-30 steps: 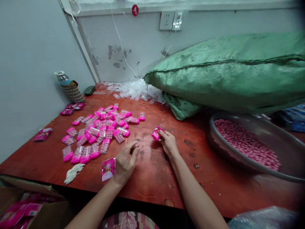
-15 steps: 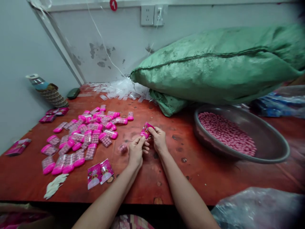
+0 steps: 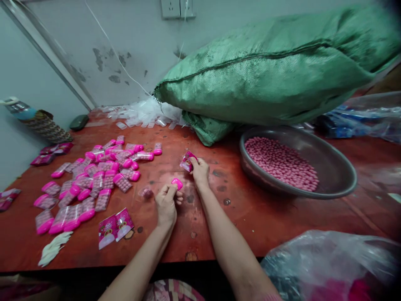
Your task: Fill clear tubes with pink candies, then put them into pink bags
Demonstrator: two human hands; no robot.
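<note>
Between the thumb and fingers of my left hand (image 3: 166, 204) is a small bright pink plastic cap (image 3: 177, 183). My right hand (image 3: 201, 170), a little farther from me and to the right, pinches a pink printed packet (image 3: 187, 161) by its edge. The two hands are apart, above the red table. Left of my left hand lies a small clear container of pink beads (image 3: 145, 192). Two flat printed packets (image 3: 107, 231) rest nearer the table's front edge. Many clear, bead-filled containers with pink caps (image 3: 108, 177) are heaped on the left.
A grey basin (image 3: 340, 184) of pink beads (image 3: 278, 163) stands on the right. Behind it lies a large green sack (image 3: 266, 79). Clear plastic pieces (image 3: 144, 112) are piled along the wall. White gloves or cloth (image 3: 54, 248) and a plastic bag (image 3: 326, 263) are near the front.
My hands, earlier together at the packet, have separated. The packet is now in my right hand alone, and the pink cap shows in my left. The view has swung rightward.
</note>
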